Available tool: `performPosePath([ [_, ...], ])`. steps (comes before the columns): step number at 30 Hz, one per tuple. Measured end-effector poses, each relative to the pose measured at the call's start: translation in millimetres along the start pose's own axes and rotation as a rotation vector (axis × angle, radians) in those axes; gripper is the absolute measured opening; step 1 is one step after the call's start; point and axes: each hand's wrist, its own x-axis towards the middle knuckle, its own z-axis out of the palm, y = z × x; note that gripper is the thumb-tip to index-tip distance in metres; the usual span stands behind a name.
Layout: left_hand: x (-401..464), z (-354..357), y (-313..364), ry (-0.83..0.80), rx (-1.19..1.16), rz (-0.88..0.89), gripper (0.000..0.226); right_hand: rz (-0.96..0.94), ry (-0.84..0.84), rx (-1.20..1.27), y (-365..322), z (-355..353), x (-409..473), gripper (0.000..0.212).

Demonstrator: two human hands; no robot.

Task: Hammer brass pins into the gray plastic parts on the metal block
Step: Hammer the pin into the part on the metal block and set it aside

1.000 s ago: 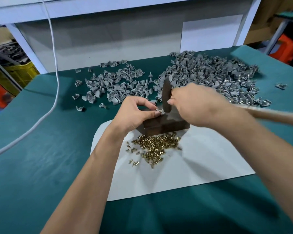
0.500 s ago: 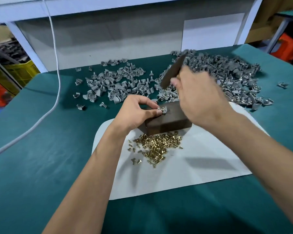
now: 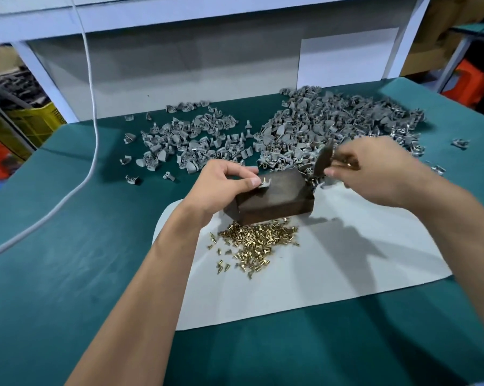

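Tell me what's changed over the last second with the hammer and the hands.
The right hand swung the hammer from down on the metal block, up and away, and now holds it off the block's right far corner, clear of the top. The left hand stayed put, pinching the gray part with its brass pin on the block's left edge. Block, pin pile and gray heaps haven't moved.

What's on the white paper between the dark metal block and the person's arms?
A heap of small brass pins lies on the white sheet, just in front of the metal block. The head view shows it plainly.
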Motion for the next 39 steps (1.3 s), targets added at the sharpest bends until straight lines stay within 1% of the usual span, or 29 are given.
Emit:
performPosePath([
  [2,0.1,1.0,0.3,-0.004,-0.004,-0.007,0.004,0.058,-0.022,-0.086,12.0,-3.2,-4.7,0.029],
  [4,-0.9,1.8,0.9,-0.011,-0.016,-0.004,0.004,0.119,-0.035,-0.218,18.0,2.1,-9.3,0.024],
  [6,-1.5,2.6,1.8,-0.024,-0.031,0.007,0.004,0.162,-0.042,-0.287,19.9,10.5,-13.0,0.02],
  [9,-3.6,3.6,3.6,-0.045,-0.043,0.018,0.009,0.164,-0.087,-0.242,19.8,17.5,-13.8,0.014],
  [11,-4.9,4.7,4.8,-0.055,-0.05,0.026,0.011,0.164,-0.102,-0.197,18.0,17.3,-12.3,0.013],
  [12,-5.2,5.4,5.0,-0.057,-0.059,0.028,0.012,0.163,-0.087,-0.189,16.6,16.6,-10.8,0.013],
  [14,-5.9,5.5,5.7,-0.061,-0.075,0.028,0.013,0.141,0.001,-0.172,10.5,16.5,-8.0,0.012],
  [16,-6.8,6.0,6.7,-0.063,-0.074,0.036,0.013,0.045,0.109,-0.089,-0.3,19.9,-5.2,0.007],
  [17,-7.3,6.0,7.5,-0.063,-0.071,0.041,0.013,-0.044,0.13,-0.026,-8.1,23.6,-4.1,0.003],
  [19,-8.3,5.8,9.4,-0.063,-0.074,0.049,0.013,-0.229,0.095,0.037,-24.8,34.6,-4.1,0.019],
  [21,-7.8,5.4,9.3,-0.067,-0.083,0.059,0.013,-0.353,0.078,0.036,-35.3,46.7,-1.6,0.028],
  [24,-5.7,4.4,7.5,-0.068,-0.084,0.104,0.014,-0.429,0.16,0.042,-35.3,54.6,6.8,0.027],
  [25,-4.3,3.4,6.1,-0.036,-0.104,0.131,0.016,-0.431,0.199,0.061,-33.6,56.1,9.1,0.028],
  [27,-0.4,-1.6,2.6,0.106,-0.114,0.187,0.019,-0.4,0.298,0.107,-27.2,60.7,12.0,0.033],
  [28,2.6,-6.1,-1.4,0.211,-0.041,0.224,0.018,-0.365,0.355,0.126,-23.3,63.3,12.1,0.035],
  [29,5.4,-11.2,-6.1,0.312,0.09,0.259,0.014,-0.314,0.406,0.142,-19.0,66.1,12.0,0.036],
  [30,8.0,-17.5,-11.8,0.377,0.222,0.27,0.009,-0.251,0.447,0.159,-15.2,68.9,12.7,0.036],
  [31,10.0,-24.4,-17.4,0.394,0.317,0.254,0.005,-0.183,0.482,0.174,-10.9,71.3,14.2,0.036],
  [32,11.2,-30.8,-22.0,0.367,0.355,0.212,0.006,-0.111,0.505,0.189,-6.8,73.4,16.3,0.036],
  [34,9.8,-39.5,-26.5,0.246,0.338,0.134,0.014,0.02,0.517,0.224,-0.2,74.9,19.7,0.034],
  [35,8.1,-41.8,-27.2,0.189,0.337,0.126,0.018,0.057,0.518,0.245,2.2,74.5,20.8,0.033],
  [37,5.2,-44.0,-27.8,0.113,0.381,0.134,0.026,0.054,0.533,0.277,3.1,72.9,19.6,0.028],
  [39,2.9,-44.3,-27.7,0.106,0.438,0.127,0.029,-0.045,0.532,0.284,-3.0,71.6,13.4,0.02],
])
